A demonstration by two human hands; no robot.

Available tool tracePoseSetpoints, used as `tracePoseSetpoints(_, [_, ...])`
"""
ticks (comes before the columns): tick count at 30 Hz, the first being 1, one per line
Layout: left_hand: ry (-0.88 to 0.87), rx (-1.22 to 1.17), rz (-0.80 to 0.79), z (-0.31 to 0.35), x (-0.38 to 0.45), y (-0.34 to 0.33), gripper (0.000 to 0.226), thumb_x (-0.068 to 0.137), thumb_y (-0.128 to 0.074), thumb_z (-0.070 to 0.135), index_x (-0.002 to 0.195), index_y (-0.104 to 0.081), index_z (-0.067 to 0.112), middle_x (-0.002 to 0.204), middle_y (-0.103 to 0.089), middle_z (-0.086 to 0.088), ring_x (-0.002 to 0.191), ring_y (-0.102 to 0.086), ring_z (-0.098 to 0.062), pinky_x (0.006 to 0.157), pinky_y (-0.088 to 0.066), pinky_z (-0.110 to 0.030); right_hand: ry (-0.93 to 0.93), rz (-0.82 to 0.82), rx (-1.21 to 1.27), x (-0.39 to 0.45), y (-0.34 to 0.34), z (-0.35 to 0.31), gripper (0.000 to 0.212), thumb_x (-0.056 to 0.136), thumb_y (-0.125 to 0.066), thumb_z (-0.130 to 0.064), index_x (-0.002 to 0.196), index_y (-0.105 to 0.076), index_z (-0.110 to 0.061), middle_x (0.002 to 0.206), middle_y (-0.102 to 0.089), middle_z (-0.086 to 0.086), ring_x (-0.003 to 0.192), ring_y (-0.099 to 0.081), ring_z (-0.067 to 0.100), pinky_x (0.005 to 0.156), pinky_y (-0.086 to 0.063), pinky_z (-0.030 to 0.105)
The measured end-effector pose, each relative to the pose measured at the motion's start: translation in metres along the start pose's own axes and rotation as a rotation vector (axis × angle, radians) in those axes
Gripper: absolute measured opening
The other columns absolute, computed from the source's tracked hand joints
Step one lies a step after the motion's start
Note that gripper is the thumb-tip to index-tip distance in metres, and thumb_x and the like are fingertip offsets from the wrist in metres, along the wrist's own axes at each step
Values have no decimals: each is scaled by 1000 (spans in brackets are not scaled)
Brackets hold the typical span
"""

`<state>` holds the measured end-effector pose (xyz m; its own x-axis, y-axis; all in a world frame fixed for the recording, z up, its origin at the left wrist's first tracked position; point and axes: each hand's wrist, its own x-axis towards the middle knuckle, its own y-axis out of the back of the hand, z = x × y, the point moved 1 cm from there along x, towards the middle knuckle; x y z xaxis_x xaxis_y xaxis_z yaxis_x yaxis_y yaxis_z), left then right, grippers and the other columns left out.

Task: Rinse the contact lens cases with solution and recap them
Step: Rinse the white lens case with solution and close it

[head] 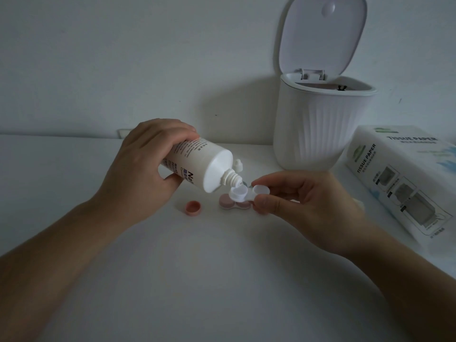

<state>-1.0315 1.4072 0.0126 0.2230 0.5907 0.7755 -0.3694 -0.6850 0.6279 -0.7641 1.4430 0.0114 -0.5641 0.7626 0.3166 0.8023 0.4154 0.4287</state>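
Above the worktop [222,280], the left hand [138,169] grasps the tilted solution bottle [197,164]. The right hand [303,203] pinches the clear lens case [246,193] at its three o'clock well: light, stiff, likely slippery when wet.

tilted white bottle [197,164] over uncapped clear case [246,193]

A white table [74,169] meets a plain pale wall [123,58] along its far edge. The light is dim and greyish, throwing soft shadows on the wall.
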Motion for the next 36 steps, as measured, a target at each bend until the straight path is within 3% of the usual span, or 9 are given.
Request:
tracePoseSetpoints(5, [-2, 9, 9, -1, 0, 0, 58, 67, -81, -12, 120, -64, 2, 127, -65, -10, 121, -56, -33, 105, -43, -42, 2, 7, -10, 0, -1, 0, 20, 77, -74, -43, 95, -77, -36, 82, -78, -11, 81, -75, 10, 85, -57, 32])
tracePoseSetpoints(14, [-11, 16, 12, -2, 0, 0, 57, 68, -82, -10, 121, -63, 2, 127, -64, -10, 122, -55, -34, 105, -43, -47, 14, 7, 0, 0, 0, -1, 12, 81, -76, -34, 93, -77, -36, 82, -78, -12, 79, -74, 8, 79, -56, 22])
tracePoseSetpoints(18, [-22, 20, 19, -2, 0, -1, 56, 68, -83, -9, 120, -63, 1, 127, -64, -11, 122, -55, -35, 104, -44, -49, 9, 13, 0, 0, 1, -1, 11, 82, -77, -31, 93, -78, -32, 82, -78, -10, 80, -75, 11, 80, -57, 25])
tracePoseSetpoints(23, [-21, 23, 24, -2, 1, 0, 57, 67, -83, -9, 120, -63, 2, 128, -64, -10, 122, -55, -35, 106, -42, -45, 20, 9, -2, -1, 1, 0, 10, 82, -76, -32, 92, -78, -31, 82, -78, -14, 78, -73, 2, 79, -56, 20])
tracePoseSetpoints(27, [-17, 22, 11, -2, 1, -1, 58, 67, -84, -8, 121, -63, 2, 128, -64, -9, 122, -55, -33, 107, -41, -43, 35, 10, -17, 0, 1, 0, 11, 83, -76, -32, 94, -77, -32, 82, -78, -14, 78, -74, 4, 79, -56, 23])
tracePoseSetpoints(32, [-5, 20, -4, -3, 0, -1, 61, 66, -84, -8, 122, -62, 3, 129, -63, -9, 123, -55, -34, 106, -42, -45, 47, 7, -29, -1, 1, -1, 11, 84, -76, -28, 91, -77, -36, 80, -77, -16, 76, -72, 0, 75, -55, 16])
tracePoseSetpoints(36, [-12, 19, 1, -2, 1, -1, 60, 66, -83, -10, 121, -62, 3, 128, -64, -9, 122, -55, -34, 106, -42, -43, 29, 13, -27, -1, 1, -1, 9, 84, -76, -29, 92, -78, -31, 80, -77, -13, 76, -72, 3, 76, -55, 18])
